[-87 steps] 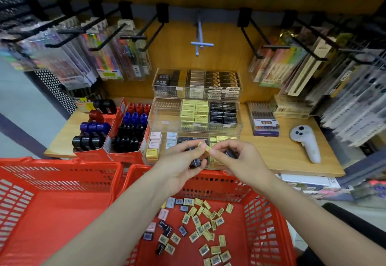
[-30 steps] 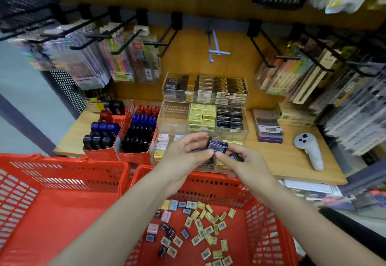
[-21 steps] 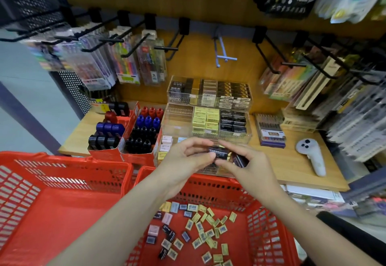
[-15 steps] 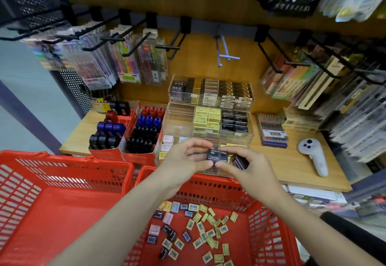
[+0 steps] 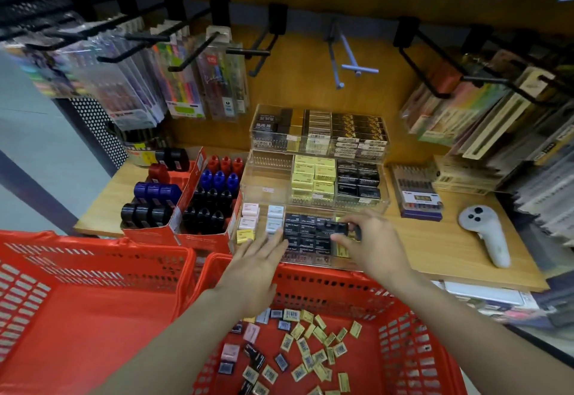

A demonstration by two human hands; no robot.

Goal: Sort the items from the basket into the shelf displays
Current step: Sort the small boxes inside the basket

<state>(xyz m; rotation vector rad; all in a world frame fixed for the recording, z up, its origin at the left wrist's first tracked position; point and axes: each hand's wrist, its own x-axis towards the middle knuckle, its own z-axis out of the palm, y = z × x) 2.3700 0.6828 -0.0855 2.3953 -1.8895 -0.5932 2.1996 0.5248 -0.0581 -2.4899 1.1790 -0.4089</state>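
The right hand (image 5: 374, 244) pinches a small black box (image 5: 336, 227) between thumb and fingers, holding it just over the black boxes already lined up in the front clear tray (image 5: 306, 262); a second dark item seems to sit behind its fingers, but too little shows to tell what it is. The left hand (image 5: 257, 265) is flat, fingers straight and slightly blurred, its tips reaching over the tray's front edge and covering part of the row there; whether they touch the boxes cannot be made out. Both forearms run out of the bottom of the view. Below the hands stands a red basket (image 5: 407, 342) with many small packets (image 5: 310, 351) scattered on its floor, mostly yellow with barcodes, some black, a few pink; the nearest ones are cut off by the lower edge. A second red basket (image 5: 93, 301) sits to its left. Behind the front tray, two more clear trays step upward with yellow and black boxes whose labels are too small to read. To the left, red cardboard cartons (image 5: 186, 208) hold black, blue and red round items. To the right on the wooden shelf (image 5: 435, 245) lies a white controller (image 5: 487, 233). The hanging pen packs (image 5: 186, 84) above are blurred toward the edges.
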